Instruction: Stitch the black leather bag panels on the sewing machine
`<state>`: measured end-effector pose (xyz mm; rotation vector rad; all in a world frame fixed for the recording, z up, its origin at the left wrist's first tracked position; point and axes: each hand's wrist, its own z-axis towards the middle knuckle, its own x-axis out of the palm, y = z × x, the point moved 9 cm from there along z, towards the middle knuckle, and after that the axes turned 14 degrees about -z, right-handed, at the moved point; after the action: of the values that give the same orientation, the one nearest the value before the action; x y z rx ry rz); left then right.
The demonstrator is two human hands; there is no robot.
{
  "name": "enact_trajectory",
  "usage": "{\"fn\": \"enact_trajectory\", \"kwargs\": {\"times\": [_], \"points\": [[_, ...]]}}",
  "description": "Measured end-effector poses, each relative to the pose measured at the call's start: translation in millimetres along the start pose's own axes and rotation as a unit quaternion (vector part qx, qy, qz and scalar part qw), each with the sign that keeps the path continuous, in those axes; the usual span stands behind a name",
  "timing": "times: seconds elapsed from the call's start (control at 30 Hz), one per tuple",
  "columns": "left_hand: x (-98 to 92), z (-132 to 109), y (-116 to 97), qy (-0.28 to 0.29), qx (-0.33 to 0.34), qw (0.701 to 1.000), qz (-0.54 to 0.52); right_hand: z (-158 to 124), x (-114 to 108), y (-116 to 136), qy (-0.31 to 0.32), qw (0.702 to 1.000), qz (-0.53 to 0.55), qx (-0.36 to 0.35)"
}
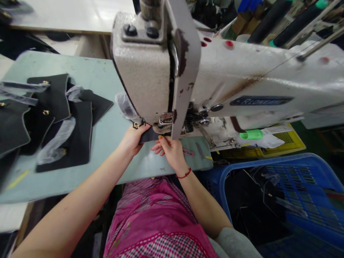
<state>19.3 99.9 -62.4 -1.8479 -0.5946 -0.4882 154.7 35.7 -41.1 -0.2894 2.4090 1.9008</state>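
My left hand (132, 139) is closed around the left end of a black leather piece (149, 136) under the sewing machine's head. A small gold clasp (136, 125) shows on the piece beside my fingers, and a clear plastic wrap (127, 107) sticks out behind it. At the right edge of the same piece is my right hand (172, 150), its thumb touching or very near the leather and its other fingers apart in front of it. The machine's head (145, 71) hides the needle and the far part of the leather.
Several black leather pieces (77, 129) with clasps and plastic wraps lie on the green tabletop (107, 161) at left. Pink-handled snips (188, 152) lie near my right hand. A blue basket (228, 172) at lower right holds more black pieces. A yellow crate (298, 141) stands behind it.
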Motion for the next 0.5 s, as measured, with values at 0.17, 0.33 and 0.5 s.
{"fn": "enact_trajectory", "kwargs": {"times": [0.17,0.33,0.5], "points": [[1.5,-0.7,-0.1,0.000,-0.010,1.000,0.008,-0.7,-0.1,2.7,0.001,1.000,-0.007,-0.004],[-0.1,-2.8,-1.8,-0.014,-0.028,0.999,-0.011,-2.1,-2.1,6.8,-0.007,0.999,-0.030,-0.010],[-15.9,-16.6,7.4,-0.039,-0.182,0.982,0.030,-1.1,-3.7,6.4,-0.016,0.999,-0.036,-0.014]]}}
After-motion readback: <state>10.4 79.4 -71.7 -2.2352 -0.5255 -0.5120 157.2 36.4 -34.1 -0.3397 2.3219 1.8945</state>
